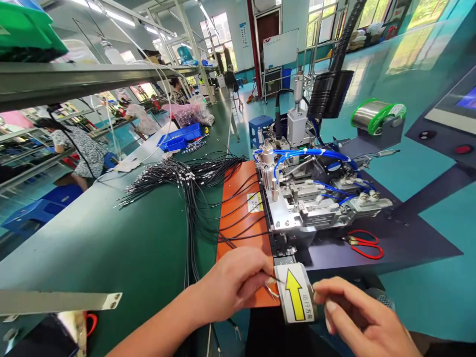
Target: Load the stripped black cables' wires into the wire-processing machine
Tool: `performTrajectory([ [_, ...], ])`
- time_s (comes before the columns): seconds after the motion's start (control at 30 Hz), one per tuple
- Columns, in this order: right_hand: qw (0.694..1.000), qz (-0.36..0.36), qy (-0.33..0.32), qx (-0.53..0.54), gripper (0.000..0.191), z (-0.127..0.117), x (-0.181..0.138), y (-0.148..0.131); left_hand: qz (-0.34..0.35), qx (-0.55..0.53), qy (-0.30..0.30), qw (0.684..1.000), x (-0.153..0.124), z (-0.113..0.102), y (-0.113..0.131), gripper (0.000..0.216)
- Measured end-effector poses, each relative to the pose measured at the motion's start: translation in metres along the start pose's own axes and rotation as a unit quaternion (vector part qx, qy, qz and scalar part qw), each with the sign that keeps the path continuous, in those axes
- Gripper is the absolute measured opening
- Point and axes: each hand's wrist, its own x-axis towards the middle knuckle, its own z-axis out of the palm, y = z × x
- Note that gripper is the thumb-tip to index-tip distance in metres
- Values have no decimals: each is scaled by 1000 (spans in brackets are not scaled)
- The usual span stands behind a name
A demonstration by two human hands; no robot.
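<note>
With thumb and forefinger of the left hand (234, 282) pressed together, pinches a thin wire (277, 280) close to its free tip, right at the left edge of the arrow plate (295, 295); grips so near the end, seemingly, to hold a limp strand stiff and aimed; curls the other left fingers under, out of the way. Holds the right hand (357, 320) at the plate's opposite edge, thumb and forefinger tips close together, remaining fingers loosely bent; cannot tell whether anything sits between those tips; looks placed to steady the plate from that side. Has the wire bundle (186, 183) fanned across the green bench (111, 248), loose ends draped over the orange mat (241, 213), probably so single strands pull free toward the left hand; sets that mat just beside the machine (316, 203), with the plate at its front edge. Parks the red scissors (366, 244) on the dark base (409, 248), on the right hand's side, likely for a quick grab; mounts the solder spool (377, 116) behind, well apart from both hands. Shows other people (84, 148) farther down the bench on the left.
</note>
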Motion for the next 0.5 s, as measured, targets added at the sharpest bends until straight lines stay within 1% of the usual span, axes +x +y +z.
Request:
performTrajectory([
  [0.03, 1000, 21, 18, 11, 24, 0, 2, 1, 1, 1, 31, 1000, 7, 6, -3, 9],
  [0.1, 996, 51, 62, 25, 26, 1, 7, -2, 17, 21, 63, 998, 20, 22, -9, 11],
  [0.2, 985, 96, 138, 50, 29, 5, 11, -11, 23, 35, 72, 997, 33, 47, -18, 13],
  [0.23, 981, 105, 153, 61, 30, 6, 11, -14, 20, 36, 71, 997, 35, 52, -20, 14],
  [0.37, 976, 110, 170, 75, 31, 9, 11, -19, 13, 43, 79, 996, 35, 60, -22, 14],
  [0.5, 978, 77, 184, 60, 28, 8, 12, -19, 12, 33, 115, 993, 30, 62, -22, 12],
])
